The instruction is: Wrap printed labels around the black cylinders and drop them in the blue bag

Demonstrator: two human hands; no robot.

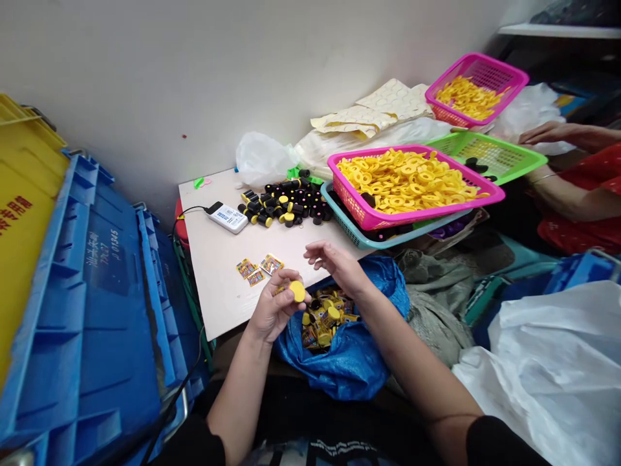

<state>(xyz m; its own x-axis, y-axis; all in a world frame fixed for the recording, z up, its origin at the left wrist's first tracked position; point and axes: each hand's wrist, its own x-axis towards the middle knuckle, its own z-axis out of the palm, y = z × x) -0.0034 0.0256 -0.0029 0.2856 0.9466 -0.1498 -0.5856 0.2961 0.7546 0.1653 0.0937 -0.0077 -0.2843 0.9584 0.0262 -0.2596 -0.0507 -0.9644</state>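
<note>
Between the fingers and thumb of my left hand (277, 307) is a small cylinder with a round yellow cap (297, 291), its capped end turned up toward me. My right hand (338, 265) hovers to the right of it with fingers apart, holding nothing. Just beyond my left hand, printed stickers (255, 277) lie on the white table (220, 259). Farther back is a pile of black cylinders (303, 199), some with yellow ends. Below my hands a blue woven bag (347, 372) gapes, with many yellow-capped, labelled pieces (326, 323) inside.
A pink basket of yellow rings (356, 200) rests on a light-blue basket (349, 232). Behind are a green basket (519, 158) and another pink basket (521, 79). A white device (227, 217) with a cable lies left. Blue crates (92, 259) stand leftmost; a co-worker's arms (567, 188) show right.
</note>
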